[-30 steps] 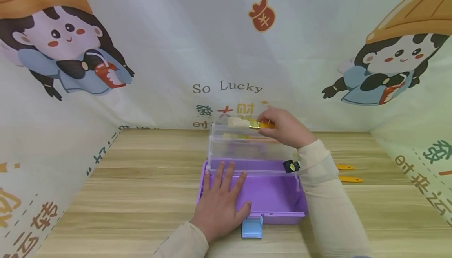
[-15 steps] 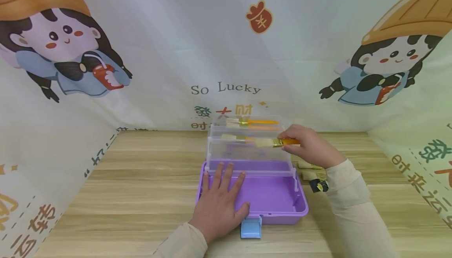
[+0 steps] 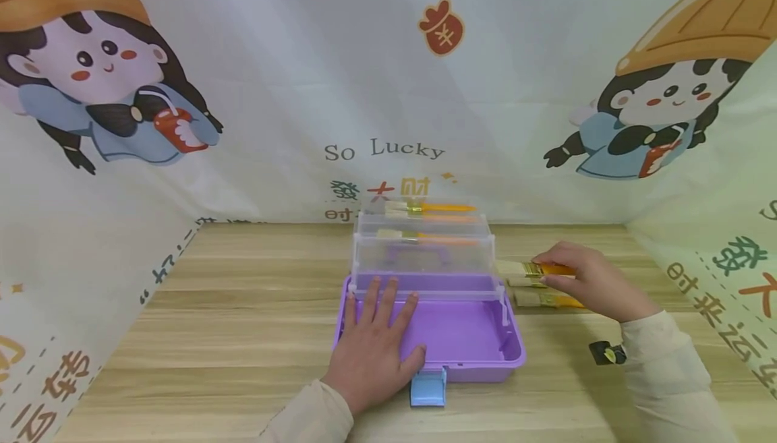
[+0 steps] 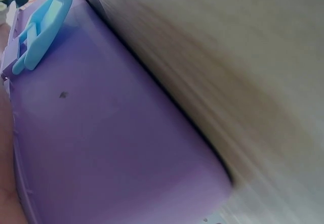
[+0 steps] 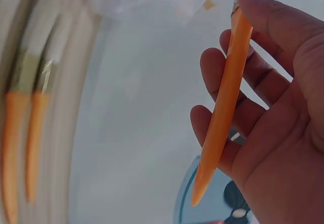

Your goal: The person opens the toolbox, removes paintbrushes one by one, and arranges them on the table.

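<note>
My right hand (image 3: 591, 284) grips an orange-handled paintbrush (image 3: 555, 270) to the right of the box, its pale bristles pointing left. In the right wrist view the brush handle (image 5: 225, 92) lies across the fingers, with the thumb at the metal band. Spread flat, my left hand (image 3: 370, 355) rests on the front left of an opened purple box (image 3: 485, 368). Clear tiered trays (image 3: 425, 264) rise at the box's back. A brush lies in the top tray (image 3: 449, 208), and another brush (image 3: 398, 236) shows lower down.
Two more brushes lie on the table right of the box, one a flat brush (image 3: 549, 300); the held one hovers over or near them. A light blue latch (image 3: 427, 389) hangs from the box's front. A patterned cloth (image 3: 273, 92) walls the wooden table (image 3: 212, 335).
My right hand has carried the brush from the top tray rightward and down, past the trays to beside the box. My left hand has stayed on the box.
</note>
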{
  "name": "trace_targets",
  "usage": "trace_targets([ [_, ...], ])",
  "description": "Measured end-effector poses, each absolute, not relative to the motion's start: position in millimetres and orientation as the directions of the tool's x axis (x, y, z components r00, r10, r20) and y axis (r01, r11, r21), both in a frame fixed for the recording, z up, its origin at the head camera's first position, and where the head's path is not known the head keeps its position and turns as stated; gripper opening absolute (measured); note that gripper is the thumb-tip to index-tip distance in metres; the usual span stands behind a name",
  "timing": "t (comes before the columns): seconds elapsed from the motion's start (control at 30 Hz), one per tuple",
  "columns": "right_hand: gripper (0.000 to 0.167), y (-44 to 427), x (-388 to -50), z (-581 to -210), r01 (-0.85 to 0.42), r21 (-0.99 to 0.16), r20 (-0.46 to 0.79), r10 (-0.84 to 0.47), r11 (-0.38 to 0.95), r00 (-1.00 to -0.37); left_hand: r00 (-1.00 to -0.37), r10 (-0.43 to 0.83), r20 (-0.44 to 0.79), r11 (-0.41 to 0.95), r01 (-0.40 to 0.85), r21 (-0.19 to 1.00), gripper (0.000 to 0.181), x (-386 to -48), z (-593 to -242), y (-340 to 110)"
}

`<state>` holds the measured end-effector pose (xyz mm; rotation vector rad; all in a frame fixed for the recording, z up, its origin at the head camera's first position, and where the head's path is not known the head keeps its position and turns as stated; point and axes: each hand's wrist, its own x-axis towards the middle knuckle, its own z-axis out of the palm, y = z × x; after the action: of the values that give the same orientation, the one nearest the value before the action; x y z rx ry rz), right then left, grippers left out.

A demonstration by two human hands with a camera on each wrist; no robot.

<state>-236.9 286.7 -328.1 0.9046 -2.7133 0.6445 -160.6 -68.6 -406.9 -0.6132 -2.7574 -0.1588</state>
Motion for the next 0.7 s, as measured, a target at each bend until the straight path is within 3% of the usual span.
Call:
trace_targets([
  [0.17, 0.024, 305.5, -228.7, -337.1, -0.561, -0.373, 0.297, -0.477, 0.739, -0.827, -0.858, 0.397, 0.327, 0.901, 0.432, 0.041, 0.070, -160.6, -406.7, -69.0],
  [0.4, 0.023, 324.8, -224.2, -351.1, -0.467, -0.438, 0.166, -0.442, 0.768, -0.882, -0.857, 0.401, 0.324, 0.900, 0.434, 0.035, 0.071, -160.8, -406.9, -68.6],
  [0.7, 0.019, 337.4, -223.4, -374.3, -0.438, -0.440, 0.049, -0.466, 0.784, -0.884, -0.861, 0.402, 0.311, 0.901, 0.432, 0.032, 0.071, -160.9, -406.7, -68.9],
])
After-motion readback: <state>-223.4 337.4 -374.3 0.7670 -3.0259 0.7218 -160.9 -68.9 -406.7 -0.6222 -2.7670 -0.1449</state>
